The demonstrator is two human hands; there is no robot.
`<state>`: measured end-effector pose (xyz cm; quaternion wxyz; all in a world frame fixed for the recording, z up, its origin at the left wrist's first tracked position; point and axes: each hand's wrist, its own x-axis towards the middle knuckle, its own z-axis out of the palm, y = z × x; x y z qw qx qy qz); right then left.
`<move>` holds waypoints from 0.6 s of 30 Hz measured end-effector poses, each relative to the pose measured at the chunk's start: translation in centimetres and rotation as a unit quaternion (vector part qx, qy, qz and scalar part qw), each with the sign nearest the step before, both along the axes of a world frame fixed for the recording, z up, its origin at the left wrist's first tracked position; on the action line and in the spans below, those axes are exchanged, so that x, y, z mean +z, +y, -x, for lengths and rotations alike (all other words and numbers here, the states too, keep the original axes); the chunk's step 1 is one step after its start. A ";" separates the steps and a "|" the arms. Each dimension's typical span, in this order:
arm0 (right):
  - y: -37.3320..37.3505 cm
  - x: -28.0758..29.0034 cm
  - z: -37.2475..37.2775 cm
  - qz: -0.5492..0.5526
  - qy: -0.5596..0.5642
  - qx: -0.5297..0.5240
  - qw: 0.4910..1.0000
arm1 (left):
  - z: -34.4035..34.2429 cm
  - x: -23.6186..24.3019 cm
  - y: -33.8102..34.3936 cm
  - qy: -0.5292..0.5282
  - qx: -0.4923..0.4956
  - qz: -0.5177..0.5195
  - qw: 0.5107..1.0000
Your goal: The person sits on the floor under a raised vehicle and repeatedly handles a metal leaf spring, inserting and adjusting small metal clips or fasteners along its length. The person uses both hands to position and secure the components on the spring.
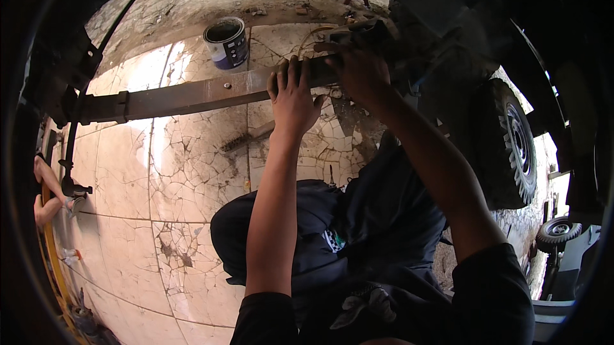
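Observation:
A long flat metal bar (198,94), likely a leaf spring under a vehicle, runs from the left toward the right in front of me. My left hand (295,99) lies on it with blackened fingers stretched apart over its upper side. Further right, my right hand (363,76) is at the bar's shaded end, its fingers bent. Beside those fingers is a reddish-brown piece (327,46); shadow hides whether the hand grips it. On the floor below the bar lies a brush (238,142) with dark bristles. Beyond the bar stands an open can (226,42), dark inside.
Cracked pale tiles (121,243) cover the floor. At right stands a tyred wheel (511,143), with a smaller-looking wheel (558,231) behind. Another person's limbs (48,191) show at the far left beside a yellow bar (50,249). Dark vehicle parts hang overhead.

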<state>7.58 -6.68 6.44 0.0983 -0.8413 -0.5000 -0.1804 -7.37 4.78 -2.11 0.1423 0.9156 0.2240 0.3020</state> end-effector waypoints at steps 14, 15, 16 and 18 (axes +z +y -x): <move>1.7 1.3 -1.4 -0.013 0.076 0.006 0.997 | 0.3 0.0 0.8 -0.003 0.015 0.004 1.000; 1.7 1.2 -1.5 -0.031 0.090 0.011 0.995 | 0.4 -0.1 1.0 -0.004 0.016 0.003 1.000; 1.5 1.2 -1.8 -0.048 0.103 0.013 0.993 | 0.2 -0.2 0.9 -0.007 0.013 0.003 1.000; 1.5 0.7 -2.2 -0.116 0.110 0.039 0.986 | 0.0 -0.3 0.8 -0.009 0.013 -0.004 1.000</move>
